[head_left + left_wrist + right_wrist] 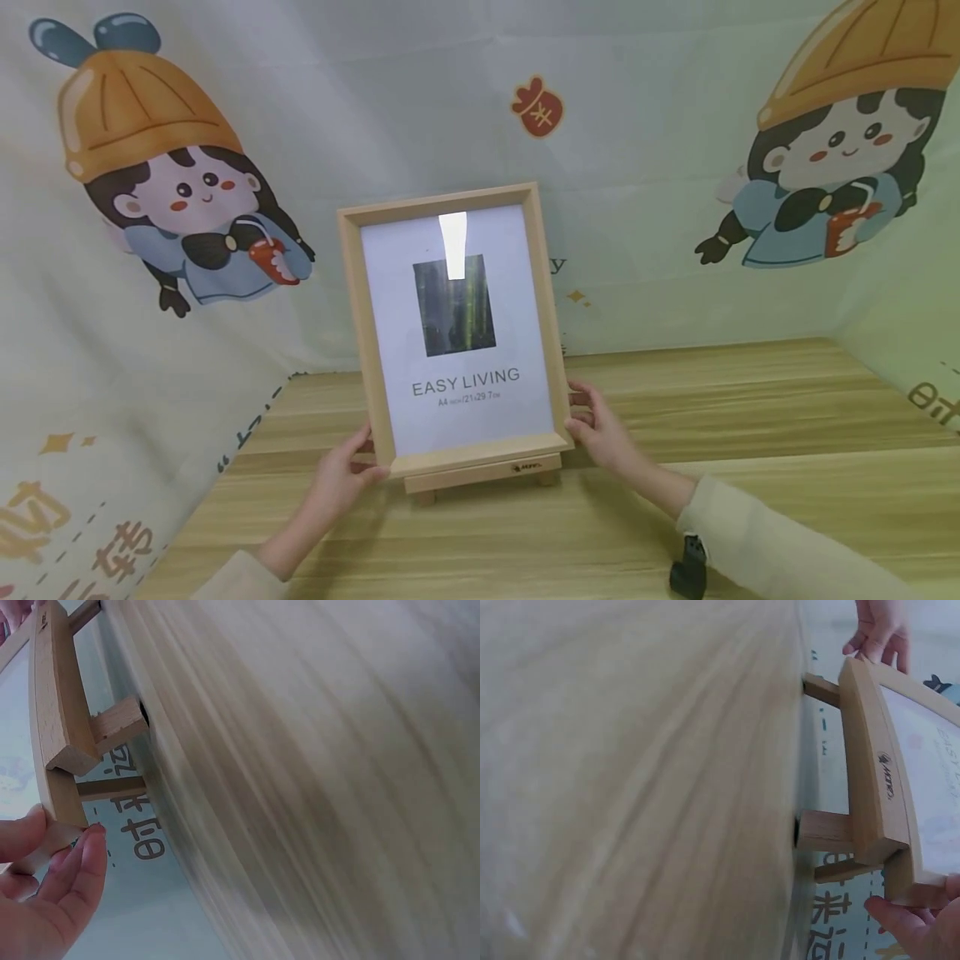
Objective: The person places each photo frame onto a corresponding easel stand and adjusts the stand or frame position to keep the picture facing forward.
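Note:
A light wooden picture frame [366, 333] leans back on a small wooden easel [480, 472], its lower edge along the easel's ledge. Inside it is a white sheet with a dark green picture and the words "EASY LIVING". My left hand [339, 477] grips the frame's lower left corner, thumb in front and fingers behind, as the left wrist view shows at the frame's corner [64, 799]. At the lower right side, my right hand [600, 425] holds the frame between thumb and fingers. In the right wrist view the easel's ledge [866, 772] carries a printed logo.
The easel stands on a wood-grain table [712, 400]. Behind it hangs a pale cloth [637, 183] printed with cartoon figures and lettering. A black device [688, 568] is by the right sleeve. Bright glare crosses the frame's front.

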Tool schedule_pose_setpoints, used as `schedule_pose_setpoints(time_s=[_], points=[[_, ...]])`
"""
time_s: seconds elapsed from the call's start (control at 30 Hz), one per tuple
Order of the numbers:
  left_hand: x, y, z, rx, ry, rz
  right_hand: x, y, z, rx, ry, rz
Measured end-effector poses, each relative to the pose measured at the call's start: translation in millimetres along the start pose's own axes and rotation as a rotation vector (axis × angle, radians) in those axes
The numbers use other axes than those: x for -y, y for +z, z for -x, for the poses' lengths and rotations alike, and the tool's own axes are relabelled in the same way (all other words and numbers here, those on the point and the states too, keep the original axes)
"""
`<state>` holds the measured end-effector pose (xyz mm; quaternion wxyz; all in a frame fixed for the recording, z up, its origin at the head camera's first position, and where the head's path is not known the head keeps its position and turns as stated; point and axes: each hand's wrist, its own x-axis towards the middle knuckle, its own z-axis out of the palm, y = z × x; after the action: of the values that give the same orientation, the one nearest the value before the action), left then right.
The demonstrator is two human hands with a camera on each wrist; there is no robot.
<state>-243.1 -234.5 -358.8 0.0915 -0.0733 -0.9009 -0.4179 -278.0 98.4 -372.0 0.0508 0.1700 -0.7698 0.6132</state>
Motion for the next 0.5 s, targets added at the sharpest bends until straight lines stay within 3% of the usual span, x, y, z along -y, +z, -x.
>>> schedule_pose_setpoints(time_s=[0.17, 0.23, 0.5], points=[[-1.7, 3.2, 2.0, -0.029, 0.003, -0.02, -1, 1.8, 3, -0.037, -0.013, -0.01], [-2.0, 5.3, 3.1, -0.027, -0.008, 0.016, -1, 1.2, 4, -0.039, -0.029, 0.011], [-4.5, 18.7, 10.1, -0.017, -0.16, 0.189, -3, 2.4, 5, 0.014, -0.099, 0.11]])
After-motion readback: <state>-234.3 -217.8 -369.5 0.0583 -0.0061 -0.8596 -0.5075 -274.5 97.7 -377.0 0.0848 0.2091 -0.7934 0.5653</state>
